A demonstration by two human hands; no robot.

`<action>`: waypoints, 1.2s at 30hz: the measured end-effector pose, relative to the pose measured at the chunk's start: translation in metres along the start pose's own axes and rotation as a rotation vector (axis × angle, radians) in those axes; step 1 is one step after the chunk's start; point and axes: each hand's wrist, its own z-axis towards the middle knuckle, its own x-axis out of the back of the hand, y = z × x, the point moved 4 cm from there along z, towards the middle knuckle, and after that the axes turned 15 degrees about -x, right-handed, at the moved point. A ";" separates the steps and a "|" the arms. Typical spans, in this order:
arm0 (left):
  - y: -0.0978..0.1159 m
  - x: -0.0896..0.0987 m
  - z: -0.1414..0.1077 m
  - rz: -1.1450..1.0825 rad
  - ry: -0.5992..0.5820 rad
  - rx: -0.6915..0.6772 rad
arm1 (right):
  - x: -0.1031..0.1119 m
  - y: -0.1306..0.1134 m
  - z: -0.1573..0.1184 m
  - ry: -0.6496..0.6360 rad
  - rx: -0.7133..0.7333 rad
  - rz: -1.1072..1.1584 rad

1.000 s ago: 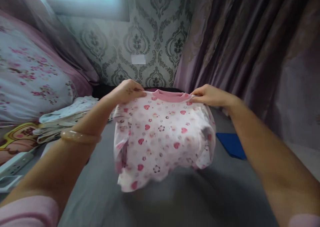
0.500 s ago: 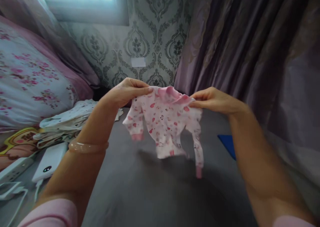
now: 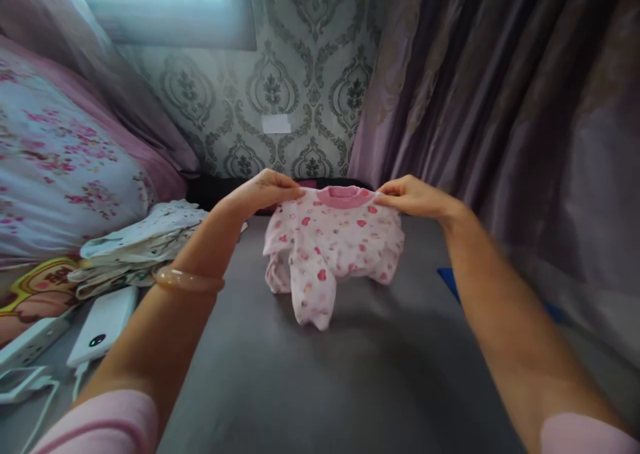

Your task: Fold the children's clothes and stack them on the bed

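A small pink-and-white baby shirt (image 3: 345, 234) with red hearts and a pink neckband hangs between my two hands, above the grey bed surface (image 3: 280, 387). My left hand (image 3: 270, 189) pinches its shoulder on the left of the neckband. On the other side, my right hand (image 3: 413, 196) grips the opposite shoulder between thumb and fingers. The shirt's lower part is bunched and swung, with one part hanging down at the front left. Its cuffs are not clearly visible. A translucent bangle (image 3: 190, 281) circles my left forearm.
On the left lie folded light clothes (image 3: 145, 231), a white power bank (image 3: 103, 324) with a cable, a power strip (image 3: 33, 341) and a yellow-brown cartoon item (image 3: 43, 291). A floral pillow (image 3: 65, 154) stands behind them. Something blue (image 3: 449, 282) lies beside my right forearm. Curtains (image 3: 480, 107) hang at right.
The shirt has swung, and its hanging sleeves and hem have folded up and bunched. Its neckband has sunk slightly and now shows flatter. Both hands keep their hold on the shoulders.
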 end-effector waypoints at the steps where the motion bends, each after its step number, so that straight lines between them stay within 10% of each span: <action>1: 0.001 0.001 0.002 -0.056 0.058 -0.053 | -0.001 0.000 0.001 -0.024 0.011 0.031; 10: -0.002 0.008 0.005 -0.185 0.185 -0.121 | 0.005 0.005 0.001 -0.042 0.006 0.275; 20: -0.038 0.004 0.015 0.008 0.275 0.030 | 0.014 0.030 0.024 0.341 -0.007 0.286; 36: 0.017 -0.009 -0.007 1.039 0.358 -0.417 | 0.013 0.022 -0.025 0.969 0.006 -0.595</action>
